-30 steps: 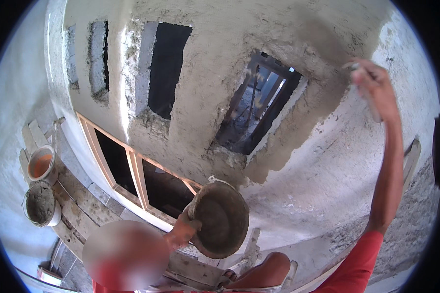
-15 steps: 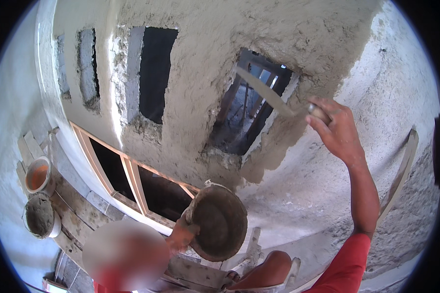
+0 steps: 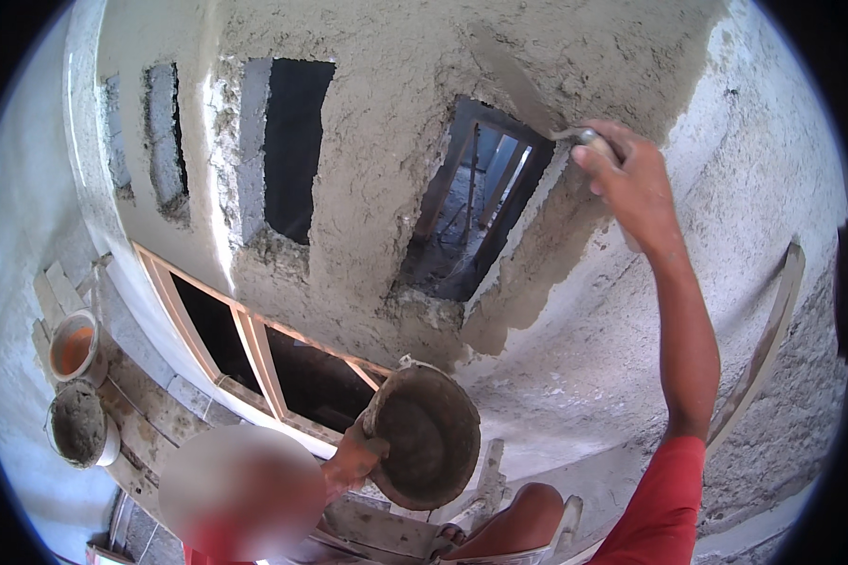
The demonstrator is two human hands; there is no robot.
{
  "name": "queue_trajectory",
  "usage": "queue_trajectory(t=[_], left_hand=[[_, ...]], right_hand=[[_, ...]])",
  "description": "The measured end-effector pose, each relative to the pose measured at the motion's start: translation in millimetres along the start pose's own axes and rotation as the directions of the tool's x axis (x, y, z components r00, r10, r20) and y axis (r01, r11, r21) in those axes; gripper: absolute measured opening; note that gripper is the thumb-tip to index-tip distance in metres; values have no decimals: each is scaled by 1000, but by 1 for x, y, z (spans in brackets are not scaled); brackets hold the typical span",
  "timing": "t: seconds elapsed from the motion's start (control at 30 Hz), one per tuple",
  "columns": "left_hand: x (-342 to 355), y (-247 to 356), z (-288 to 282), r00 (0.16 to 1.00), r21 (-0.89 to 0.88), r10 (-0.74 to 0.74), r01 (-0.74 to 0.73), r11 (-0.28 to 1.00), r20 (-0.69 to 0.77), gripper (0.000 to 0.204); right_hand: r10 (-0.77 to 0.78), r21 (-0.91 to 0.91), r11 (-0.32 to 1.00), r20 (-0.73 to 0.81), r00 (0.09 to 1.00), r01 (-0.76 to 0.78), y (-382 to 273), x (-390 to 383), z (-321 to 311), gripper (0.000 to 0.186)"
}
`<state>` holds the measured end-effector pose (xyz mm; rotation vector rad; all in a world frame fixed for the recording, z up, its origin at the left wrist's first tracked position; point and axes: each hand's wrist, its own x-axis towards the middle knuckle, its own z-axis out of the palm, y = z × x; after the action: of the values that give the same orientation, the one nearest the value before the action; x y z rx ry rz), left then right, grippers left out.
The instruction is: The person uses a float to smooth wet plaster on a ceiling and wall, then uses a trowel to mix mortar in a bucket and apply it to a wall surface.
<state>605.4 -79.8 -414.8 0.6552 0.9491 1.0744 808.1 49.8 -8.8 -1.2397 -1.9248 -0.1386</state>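
Observation:
My right hand is closed round the handle of a plastering trowel. Its long, slightly blurred blade points up and left over the rough grey mortar above a rectangular wall opening. Whether the blade touches the wall I cannot tell. Lower down, my left hand grips the rim of a round, mortar-stained bucket, tilted so that its dark inside shows. A blurred patch covers the arm behind that hand.
More narrow openings pierce the plastered wall, with a wooden window frame below them. Two buckets, one orange inside and one grey with mortar, stand on planks at left. A wooden strip leans at right.
My right hand has moved up and slightly left. The trowel blade has gone from across the opening to the mortar above it. My left hand keeps the bucket in nearly the same place.

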Motion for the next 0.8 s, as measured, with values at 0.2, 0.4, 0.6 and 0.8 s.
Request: queue_trajectory(t=[0.2,0.4,0.6,0.8], left_hand=[[-6,16,15,1000,81,-26,26,996,-7,55],[-1,11,13,1000,64,-13,14,998,-9,55],[-2,11,18,1000,39,-15,15,999,-10,60],[2,-8,6,1000,51,0,0,999,4,61]], right_hand=[[75,-194,977,-71,995,-88,2,-8,-55,40],[-166,-441,890,-84,983,113,23,0,-111,38],[-278,-657,743,-134,951,125,14,-5,-127,32],[-423,-325,844,87,902,428,-12,-20,-89,35]])
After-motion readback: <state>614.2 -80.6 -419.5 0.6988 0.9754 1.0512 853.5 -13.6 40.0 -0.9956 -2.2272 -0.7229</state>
